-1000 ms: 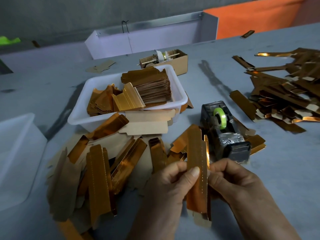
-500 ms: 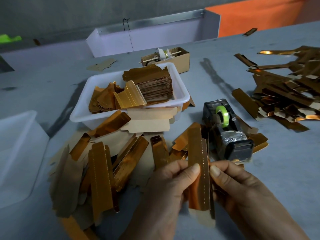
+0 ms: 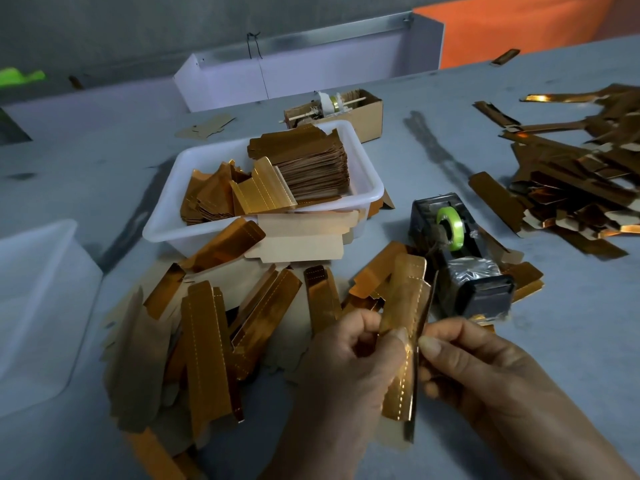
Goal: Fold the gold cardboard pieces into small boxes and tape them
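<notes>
A long gold cardboard piece (image 3: 403, 306) with dotted crease lines stands nearly upright between both hands, its right flap bent back along a crease. My left hand (image 3: 349, 362) grips its left edge with thumb on the front. My right hand (image 3: 485, 372) pinches the right flap with thumb and fingers. A black tape dispenser (image 3: 460, 261) with a green roll sits just behind the piece. Loose gold pieces (image 3: 207, 341) lie in a pile to the left.
A white tub (image 3: 367, 188) behind the pile holds stacked gold blanks. Another heap of gold pieces (image 3: 581, 181) lies at the right. A clear plastic bin (image 3: 38, 306) stands at the left edge. A small cardboard box (image 3: 363, 112) sits farther back.
The right flap of the held piece has folded further back, so the piece looks narrower. My right thumb has shifted onto the flap's edge. Both hands stayed in place.
</notes>
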